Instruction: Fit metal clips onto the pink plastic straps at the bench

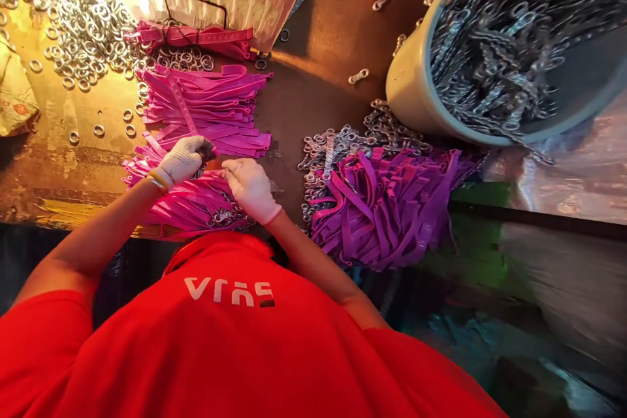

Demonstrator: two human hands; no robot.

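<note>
On the surface (313, 78), a grey tub (416, 88) of metal links stands beside heaped purple straps (386, 209). Stacked pink straps (206, 104) suggest much is done. The left hand (182, 158) closes on one pink strap; whether the right hand (251, 188) grips anything is unclear.

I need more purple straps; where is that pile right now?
In the head view, the purple straps lie right of the right hand, on loose metal links below the grey tub.

Worn brown workbench (313, 78), glare upper left.
</note>
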